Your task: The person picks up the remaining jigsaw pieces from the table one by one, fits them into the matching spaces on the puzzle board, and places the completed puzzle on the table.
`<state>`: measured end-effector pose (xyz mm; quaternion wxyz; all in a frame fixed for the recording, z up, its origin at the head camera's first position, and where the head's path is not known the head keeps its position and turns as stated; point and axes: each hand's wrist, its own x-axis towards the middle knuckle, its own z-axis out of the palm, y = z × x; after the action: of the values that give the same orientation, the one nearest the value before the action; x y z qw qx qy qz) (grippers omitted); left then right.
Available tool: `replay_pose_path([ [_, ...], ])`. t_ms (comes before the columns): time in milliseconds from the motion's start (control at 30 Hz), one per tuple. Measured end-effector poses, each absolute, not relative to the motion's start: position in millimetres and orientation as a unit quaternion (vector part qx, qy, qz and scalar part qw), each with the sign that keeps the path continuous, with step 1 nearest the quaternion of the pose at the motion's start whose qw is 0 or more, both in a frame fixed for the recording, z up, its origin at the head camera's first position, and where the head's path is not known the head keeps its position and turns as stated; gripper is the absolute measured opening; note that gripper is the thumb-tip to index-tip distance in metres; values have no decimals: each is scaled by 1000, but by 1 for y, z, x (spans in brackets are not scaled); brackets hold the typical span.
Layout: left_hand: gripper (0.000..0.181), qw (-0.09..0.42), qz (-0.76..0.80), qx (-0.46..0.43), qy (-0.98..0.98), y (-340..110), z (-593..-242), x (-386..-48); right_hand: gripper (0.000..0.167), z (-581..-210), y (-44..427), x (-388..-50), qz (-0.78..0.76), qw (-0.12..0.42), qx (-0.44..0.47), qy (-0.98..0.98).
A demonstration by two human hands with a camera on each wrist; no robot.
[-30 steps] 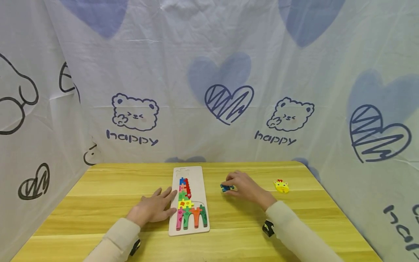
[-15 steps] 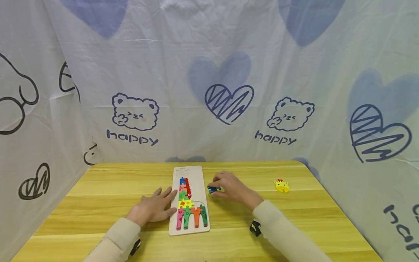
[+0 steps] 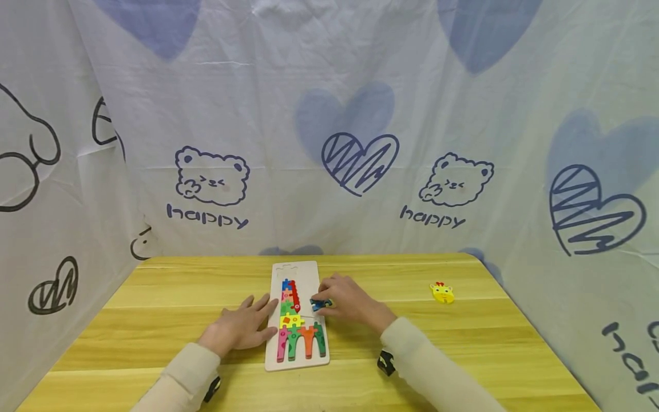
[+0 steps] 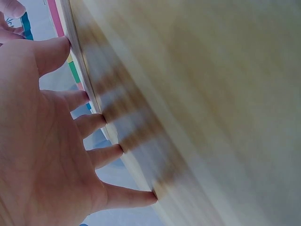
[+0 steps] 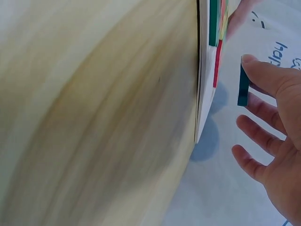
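A pale wooden puzzle board (image 3: 309, 280) lies on the table, partly filled with colourful pieces that form a giraffe's legs, body and neck. My left hand (image 3: 241, 326) rests at the board's left edge, its fingers spread, fingertips along the rim in the left wrist view. Between thumb and fingers, my right hand (image 3: 346, 298) pinches a dark blue-green puzzle piece (image 5: 243, 84) above the board's right side. The right wrist view shows that piece raised clear of the board. A red strip piece (image 3: 294, 296) sits along the neck.
To the right on the wooden table (image 3: 494, 343) lies a yellow giraffe-head piece (image 3: 443, 292). An outlined recess (image 3: 286, 270) marks the top of the board. Behind the table's far edge hangs a printed white curtain (image 3: 288, 212).
My right hand has carried the dark blue-green puzzle piece leftward from the bare table to over the board's right side. My left hand has stayed at the board's edge.
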<state>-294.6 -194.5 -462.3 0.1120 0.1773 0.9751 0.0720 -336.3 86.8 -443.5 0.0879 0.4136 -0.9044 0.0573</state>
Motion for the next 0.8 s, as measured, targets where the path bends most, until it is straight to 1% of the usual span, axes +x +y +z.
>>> replay_pose_path([
  [400, 73, 113, 71, 178, 975, -194, -461, -294, 39, -450, 67, -332, 28, 65, 428, -901],
  [533, 73, 113, 71, 178, 975, -195, -461, -294, 40, -452, 63, -331, 16, 48, 421, -906],
  [800, 73, 112, 69, 179, 975, -195, -462, -295, 40, -454, 59, -327, 9, 29, 408, -912],
])
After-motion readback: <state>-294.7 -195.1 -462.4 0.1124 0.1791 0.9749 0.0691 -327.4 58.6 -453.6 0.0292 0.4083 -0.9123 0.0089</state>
